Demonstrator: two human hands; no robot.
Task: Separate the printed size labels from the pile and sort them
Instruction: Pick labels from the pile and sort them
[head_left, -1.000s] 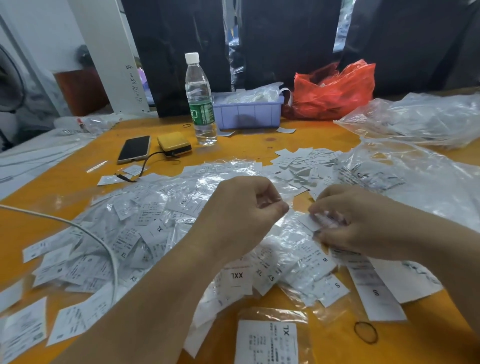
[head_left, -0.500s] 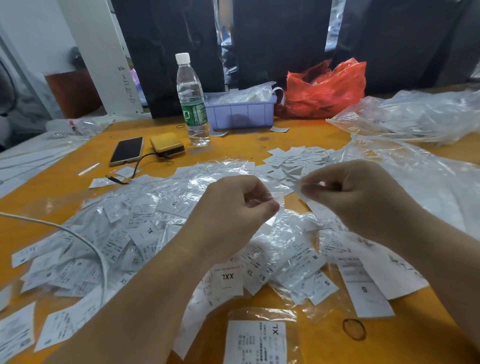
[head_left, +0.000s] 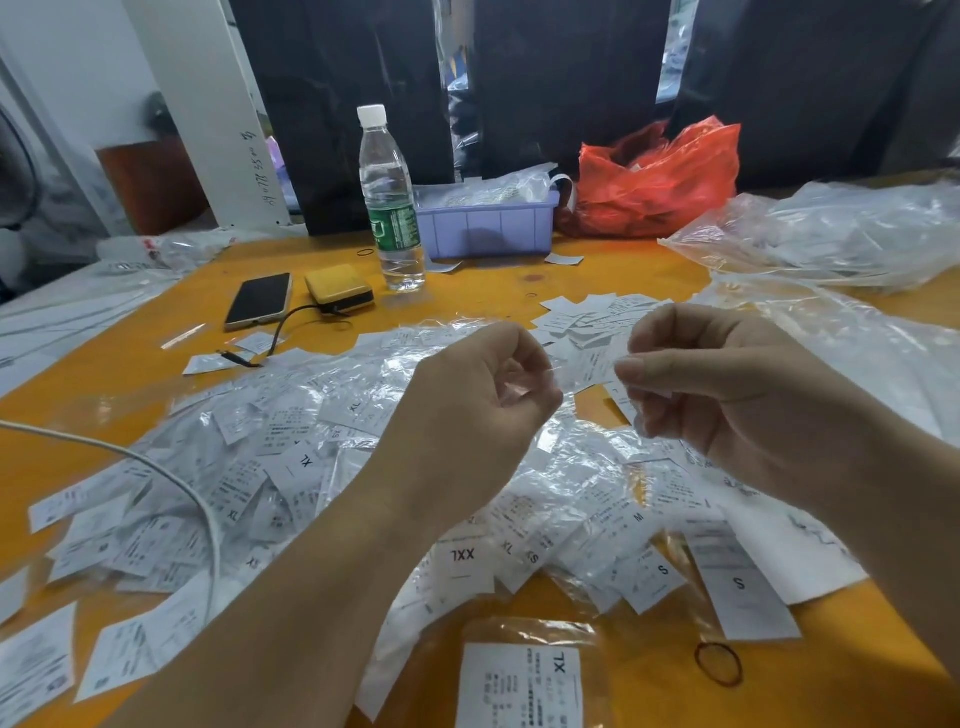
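Observation:
A wide pile of white printed size labels (head_left: 291, 457) in clear plastic sleeves covers the orange table (head_left: 597, 280), with XL, XXL, M and S prints showing. A smaller heap of bare labels (head_left: 587, 317) lies behind my hands. My left hand (head_left: 478, 405) is raised above the pile, its fingers curled and pinching a scrap of clear plastic. Close to its right, my right hand (head_left: 711, 384) pinches a small white label in a clear sleeve between thumb and fingers. Long S labels (head_left: 737, 582) lie at the front right, and an XL packet (head_left: 519, 686) sits at the front edge.
At the back stand a water bottle (head_left: 389, 208), a purple tray (head_left: 488, 228) and a red bag (head_left: 660, 176). A phone (head_left: 258, 300) and yellow power bank (head_left: 338, 286) lie left of the bottle. A white cable (head_left: 171, 478) crosses the pile. Clear bags (head_left: 831, 239) fill the right; a rubber band (head_left: 718, 663) lies near.
My right hand has lifted off the pile with a small label and now hovers level with my left hand. The left hand has stayed raised with its fingers curled.

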